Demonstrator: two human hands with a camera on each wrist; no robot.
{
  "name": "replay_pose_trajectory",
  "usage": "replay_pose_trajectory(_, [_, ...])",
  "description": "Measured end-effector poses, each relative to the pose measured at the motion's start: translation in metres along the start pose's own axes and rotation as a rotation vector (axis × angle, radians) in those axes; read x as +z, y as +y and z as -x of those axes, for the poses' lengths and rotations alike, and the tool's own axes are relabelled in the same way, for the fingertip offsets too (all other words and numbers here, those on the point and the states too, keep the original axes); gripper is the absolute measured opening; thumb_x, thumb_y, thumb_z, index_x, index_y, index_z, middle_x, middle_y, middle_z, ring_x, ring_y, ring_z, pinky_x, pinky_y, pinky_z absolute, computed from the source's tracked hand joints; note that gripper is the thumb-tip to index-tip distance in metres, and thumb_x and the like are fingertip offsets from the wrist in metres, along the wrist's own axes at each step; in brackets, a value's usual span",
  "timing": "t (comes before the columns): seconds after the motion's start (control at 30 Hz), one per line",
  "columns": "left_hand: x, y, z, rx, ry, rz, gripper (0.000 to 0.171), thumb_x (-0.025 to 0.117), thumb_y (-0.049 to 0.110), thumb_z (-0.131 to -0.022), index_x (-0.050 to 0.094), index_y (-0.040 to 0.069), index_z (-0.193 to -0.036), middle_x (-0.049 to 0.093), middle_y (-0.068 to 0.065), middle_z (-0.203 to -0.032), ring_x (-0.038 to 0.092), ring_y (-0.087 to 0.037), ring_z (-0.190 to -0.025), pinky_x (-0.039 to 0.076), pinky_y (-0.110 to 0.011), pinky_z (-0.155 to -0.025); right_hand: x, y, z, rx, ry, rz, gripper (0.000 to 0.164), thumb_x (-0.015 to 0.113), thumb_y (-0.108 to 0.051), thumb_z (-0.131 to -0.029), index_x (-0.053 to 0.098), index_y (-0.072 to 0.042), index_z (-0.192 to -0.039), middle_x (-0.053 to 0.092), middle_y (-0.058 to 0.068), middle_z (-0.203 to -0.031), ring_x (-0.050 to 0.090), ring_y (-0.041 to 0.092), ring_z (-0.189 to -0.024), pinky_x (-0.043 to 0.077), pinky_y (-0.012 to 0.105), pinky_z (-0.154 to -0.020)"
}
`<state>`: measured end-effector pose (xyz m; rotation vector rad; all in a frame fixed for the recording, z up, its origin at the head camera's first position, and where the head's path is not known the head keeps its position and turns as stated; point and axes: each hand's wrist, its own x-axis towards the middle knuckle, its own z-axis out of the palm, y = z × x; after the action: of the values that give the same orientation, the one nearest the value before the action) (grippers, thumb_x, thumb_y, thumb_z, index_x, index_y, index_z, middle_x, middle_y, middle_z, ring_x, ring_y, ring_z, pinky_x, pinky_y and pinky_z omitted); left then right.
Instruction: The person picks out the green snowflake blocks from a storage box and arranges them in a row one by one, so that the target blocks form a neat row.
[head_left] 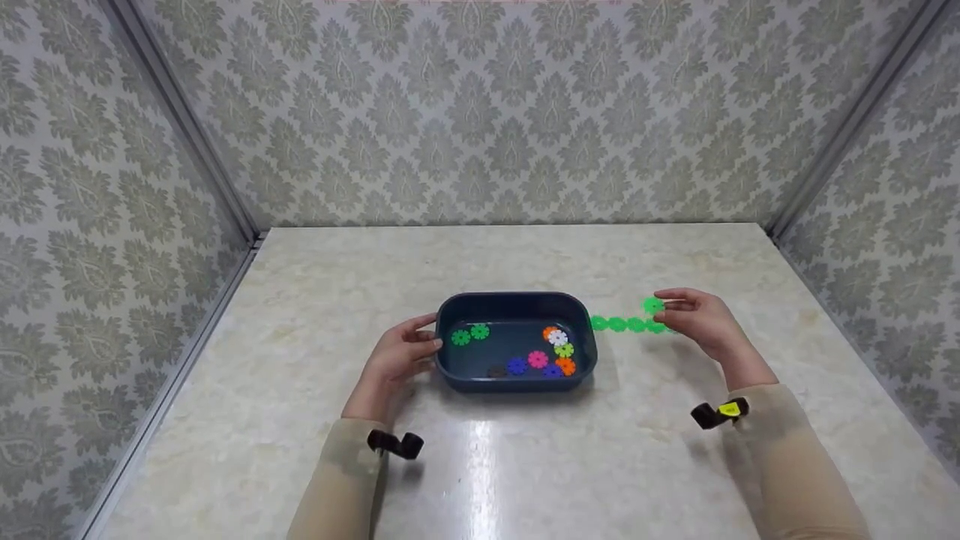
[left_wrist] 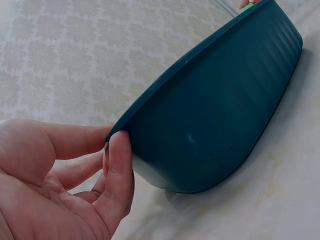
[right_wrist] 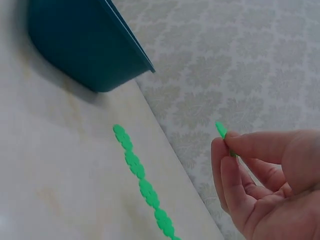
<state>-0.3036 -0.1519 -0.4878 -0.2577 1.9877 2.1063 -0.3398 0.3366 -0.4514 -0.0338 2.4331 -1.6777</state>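
Note:
My left hand (head_left: 397, 352) grips the left end of a dark blue plastic basin (head_left: 517, 385), with thumb and fingers at its rim. In the left wrist view the fingers (left_wrist: 120, 165) lie against the basin's outer wall. Between thumb and fingertips, my right hand (head_left: 701, 322) pinches a green snowflake disc (head_left: 653, 305), raised above the table in the right wrist view. Below it, a row of green snowflake discs (right_wrist: 148, 192) lies end to end on the table, running right from beside the basin; the right hand hides its far end in the head view.
Inside the basin, two green discs (head_left: 470, 334) lie at the left. Pink (head_left: 538, 359), blue (head_left: 517, 365), orange (head_left: 565, 366), white (head_left: 557, 337) and other discs gather toward the right. Patterned wall panels (head_left: 480, 112) border the pale marbled table (head_left: 600, 465) behind and at both sides.

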Motion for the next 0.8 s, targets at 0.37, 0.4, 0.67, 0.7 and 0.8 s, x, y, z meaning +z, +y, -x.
replay_pose_trajectory(0.37, [-0.001, 0.0, 0.002, -0.009, 0.012, -0.003, 0.058, 0.07, -0.001, -0.095, 0.054, 0.011, -0.149, 0.057, -0.005, -0.108, 0.06, -0.011, -0.075, 0.054, -0.026, -0.063, -0.033, 0.024, -0.003, 0.043, 0.052, -0.155, 0.061, 0.065, -0.011, -0.101, 0.039, 0.001, -0.155, 0.061, -0.01, -0.111, 0.067, -0.004, -0.094, 0.055, 0.016, -0.092])
replay_pose_trajectory(0.4, [-0.001, 0.0, 0.002, -0.012, 0.014, -0.005, 0.058, 0.069, -0.001, -0.095, 0.054, 0.012, -0.149, 0.057, -0.005, -0.108, 0.06, -0.011, -0.076, 0.054, -0.026, -0.063, -0.036, 0.025, -0.003, 0.044, 0.062, -0.177, 0.06, 0.065, -0.01, -0.101, 0.04, 0.001, -0.154, 0.063, -0.011, -0.108, 0.068, -0.003, -0.093, 0.055, 0.016, -0.091])
replay_pose_trajectory(0.67, [0.0, 0.001, 0.002, -0.017, 0.026, -0.006, 0.057, 0.07, -0.001, -0.094, 0.055, 0.013, -0.148, 0.057, -0.006, -0.111, 0.062, -0.012, -0.081, 0.054, -0.026, -0.065, -0.057, 0.041, 0.0, 0.094, 0.161, -0.309, 0.054, 0.065, -0.007, -0.101, 0.045, -0.002, -0.151, 0.071, -0.014, -0.092, 0.071, 0.0, -0.088, 0.057, 0.018, -0.088])
replay_pose_trajectory(0.7, [0.0, 0.001, 0.002, -0.017, 0.023, -0.006, 0.057, 0.07, -0.001, -0.094, 0.055, 0.013, -0.148, 0.057, -0.006, -0.111, 0.062, -0.012, -0.081, 0.054, -0.026, -0.064, -0.06, 0.044, 0.001, 0.107, 0.174, -0.32, 0.053, 0.065, -0.006, -0.101, 0.046, -0.003, -0.15, 0.071, -0.014, -0.091, 0.07, 0.0, -0.087, 0.057, 0.018, -0.087])
replay_pose_trajectory(0.8, [-0.001, 0.001, 0.003, -0.015, 0.014, -0.005, 0.057, 0.069, -0.001, -0.095, 0.055, 0.012, -0.148, 0.058, -0.006, -0.11, 0.061, -0.012, -0.078, 0.054, -0.026, -0.063, -0.067, 0.052, 0.002, 0.144, 0.219, -0.346, 0.045, 0.064, -0.006, -0.1, 0.052, -0.01, -0.143, 0.072, -0.014, -0.089, 0.07, 0.001, -0.084, 0.057, 0.018, -0.084])
